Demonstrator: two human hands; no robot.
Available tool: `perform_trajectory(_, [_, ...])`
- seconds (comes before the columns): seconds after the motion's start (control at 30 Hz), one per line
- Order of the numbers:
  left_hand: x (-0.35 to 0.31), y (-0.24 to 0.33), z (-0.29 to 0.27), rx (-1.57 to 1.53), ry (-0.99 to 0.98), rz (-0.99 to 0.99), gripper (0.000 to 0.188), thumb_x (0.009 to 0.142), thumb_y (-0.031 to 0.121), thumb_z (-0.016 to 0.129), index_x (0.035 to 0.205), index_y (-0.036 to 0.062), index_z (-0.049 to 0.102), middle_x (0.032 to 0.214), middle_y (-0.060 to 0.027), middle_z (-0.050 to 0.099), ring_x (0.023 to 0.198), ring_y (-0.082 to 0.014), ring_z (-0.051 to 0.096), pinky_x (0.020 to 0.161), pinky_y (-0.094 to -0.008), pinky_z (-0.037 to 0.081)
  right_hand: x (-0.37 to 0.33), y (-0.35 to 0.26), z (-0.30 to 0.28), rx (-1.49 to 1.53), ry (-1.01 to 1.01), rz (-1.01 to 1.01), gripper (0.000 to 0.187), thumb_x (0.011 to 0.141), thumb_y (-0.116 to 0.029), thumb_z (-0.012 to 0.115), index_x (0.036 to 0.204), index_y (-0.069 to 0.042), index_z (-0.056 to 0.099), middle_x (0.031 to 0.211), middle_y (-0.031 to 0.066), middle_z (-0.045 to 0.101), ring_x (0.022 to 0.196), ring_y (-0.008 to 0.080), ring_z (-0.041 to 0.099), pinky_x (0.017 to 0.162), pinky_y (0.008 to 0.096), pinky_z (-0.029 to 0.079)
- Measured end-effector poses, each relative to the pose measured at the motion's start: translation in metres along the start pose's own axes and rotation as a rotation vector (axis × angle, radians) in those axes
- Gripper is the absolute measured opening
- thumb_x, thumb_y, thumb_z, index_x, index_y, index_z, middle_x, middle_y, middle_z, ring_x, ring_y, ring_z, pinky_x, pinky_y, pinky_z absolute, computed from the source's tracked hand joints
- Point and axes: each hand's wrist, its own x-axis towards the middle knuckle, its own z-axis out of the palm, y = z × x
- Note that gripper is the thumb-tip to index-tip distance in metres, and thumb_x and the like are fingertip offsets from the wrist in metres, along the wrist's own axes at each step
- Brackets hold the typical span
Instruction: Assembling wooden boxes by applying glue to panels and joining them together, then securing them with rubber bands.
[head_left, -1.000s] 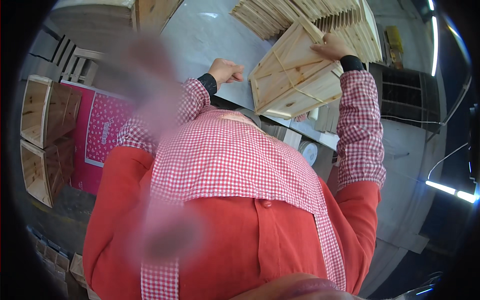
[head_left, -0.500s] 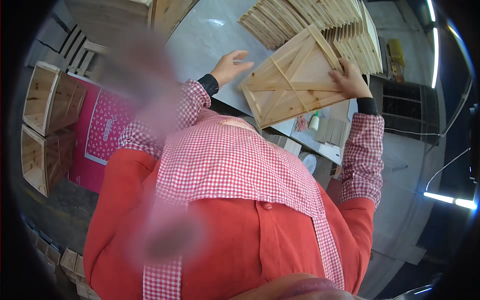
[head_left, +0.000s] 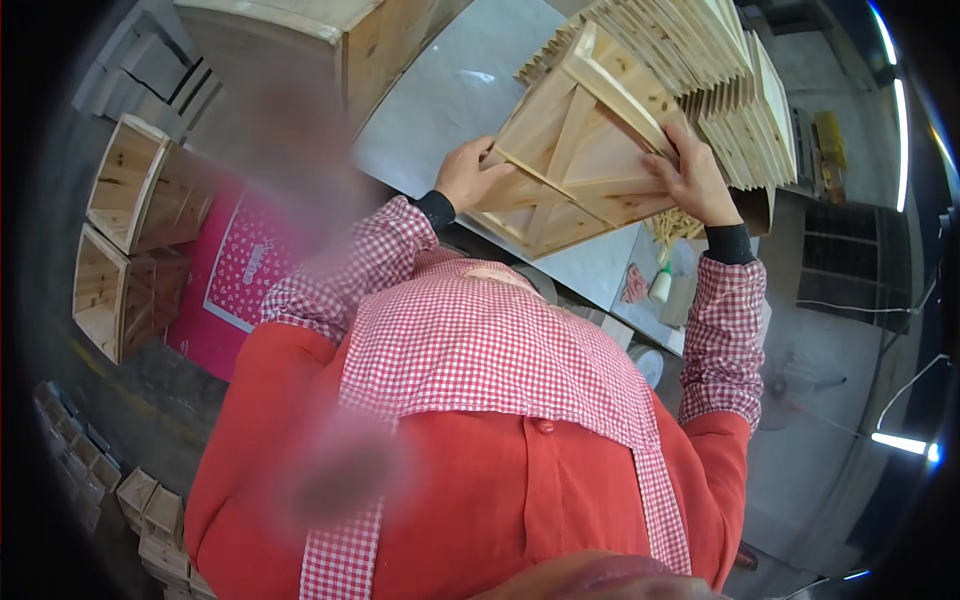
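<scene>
A pale wooden panel (head_left: 560, 170) with crossed braces and a thin rod across it is tilted in front of me above the grey worktable (head_left: 425, 110). My left hand (head_left: 470, 177) grips its left edge, thumb on the braced face. At the right edge my right hand (head_left: 697, 183) has hold of it, thumb on the face and the other fingers curled over the rim. More pale wood shows behind its upper edge; whether that belongs to the same piece I cannot tell.
Several wooden panels stand in stacked rows (head_left: 690, 60) beyond the held one. A small white bottle (head_left: 660, 284) lies at the table's right, near a pink cloth (head_left: 634, 283). Two wooden boxes (head_left: 125, 185) are piled at the left beside a pink printed sheet (head_left: 245, 260).
My left hand has come from free air onto the panel's left edge. The panel has turned and tilted, and my right hand has shifted its hold along the right edge.
</scene>
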Motion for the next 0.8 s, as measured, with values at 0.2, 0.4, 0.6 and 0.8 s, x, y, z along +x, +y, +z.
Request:
perform_trajectory(0.2, [-0.011, -0.011, -0.006, 0.160, -0.090, -0.030, 0.062, 0.078, 0.027, 0.076, 0.128, 0.0008, 0.053, 0.111, -0.0201, 0.064, 0.100, -0.0302, 0.064, 0.085, -0.0369, 0.050, -0.025, 0.012, 0.038, 0.006, -0.088, -0.041, 0.030, 0.080, -0.009, 0.066, 0.107, -0.003, 0.055, 0.086, 0.0242, 0.061, 0.085, 0.0430, 0.060, 0.071, 0.0452, 0.049])
perform_trajectory(0.4, [-0.015, 0.006, -0.038, 0.376, 0.047, 0.149, 0.078, 0.073, 0.039, 0.078, 0.135, 0.0038, 0.045, 0.123, -0.0212, 0.055, 0.110, -0.0360, 0.055, 0.091, -0.0400, 0.047, -0.019, 0.017, 0.046, 0.085, 0.011, -0.028, 0.038, 0.079, -0.007, 0.068, 0.114, -0.003, 0.056, 0.096, 0.0205, 0.064, 0.089, 0.0400, 0.062, 0.075, 0.0415, 0.050])
perform_trajectory(0.6, [-0.011, 0.090, -0.075, 0.354, 0.281, 0.601, 0.085, 0.070, 0.047, 0.078, 0.135, 0.0049, 0.045, 0.133, -0.0192, 0.047, 0.119, -0.0353, 0.050, 0.098, -0.0428, 0.043, -0.005, -0.072, 0.050, 0.318, 0.231, -0.271, 0.036, 0.078, -0.002, 0.070, 0.113, -0.002, 0.062, 0.106, 0.0139, 0.064, 0.096, 0.0290, 0.063, 0.082, 0.0348, 0.050])
perform_trajectory(0.8, [-0.007, 0.127, -0.086, 0.642, 0.413, 0.889, 0.104, 0.058, 0.046, 0.087, 0.140, 0.0038, 0.038, 0.137, -0.0243, 0.042, 0.123, -0.0398, 0.046, 0.099, -0.0482, 0.041, 0.012, -0.100, 0.088, 0.743, 0.205, -0.274, 0.029, 0.077, 0.000, 0.070, 0.106, -0.001, 0.064, 0.093, 0.0128, 0.063, 0.084, 0.0252, 0.063, 0.071, 0.0301, 0.052])
